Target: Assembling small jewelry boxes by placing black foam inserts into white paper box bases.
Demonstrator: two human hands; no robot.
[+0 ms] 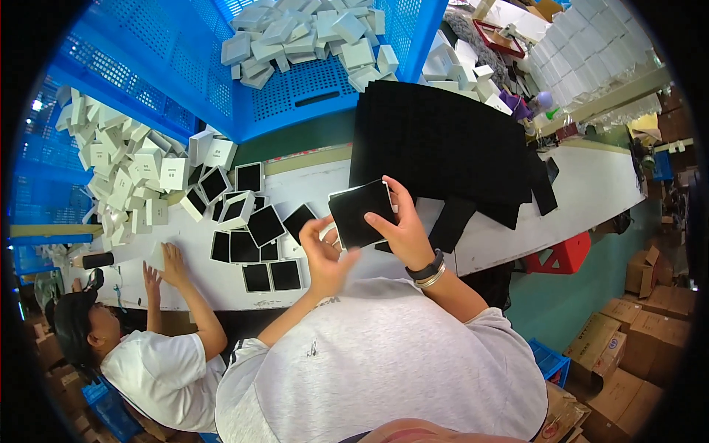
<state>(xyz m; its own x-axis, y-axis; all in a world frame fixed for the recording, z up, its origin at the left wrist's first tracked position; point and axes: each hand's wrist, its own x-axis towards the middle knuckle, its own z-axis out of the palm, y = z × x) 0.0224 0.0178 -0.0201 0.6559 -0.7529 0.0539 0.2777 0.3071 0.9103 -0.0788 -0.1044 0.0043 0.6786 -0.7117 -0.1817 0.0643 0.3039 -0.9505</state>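
Note:
In front of my chest, my right hand [403, 230] grips a shallow white box with a square black insert [360, 212]. The thumb lies over the black face and the fingers wrap round the far right edge. At the box's left edge is my left hand [326, 255], fingers loosely bent and close to the rim, thumb apart and blurred by motion. Whether those fingers touch the box is hard to make out. Left of my hands, several white boxes with black inserts [265, 225] lie grouped on the white table [325, 176]. A stack of black sheets [443, 140] lies beyond my right hand.
A blue perforated crate [258, 122] of white boxes stands at the back, with a heap of closed white boxes [118, 173] at left. A co-worker [159, 362] at left handles a white box. Cardboard cartons [620, 354] and a red stool [559, 255] are at right.

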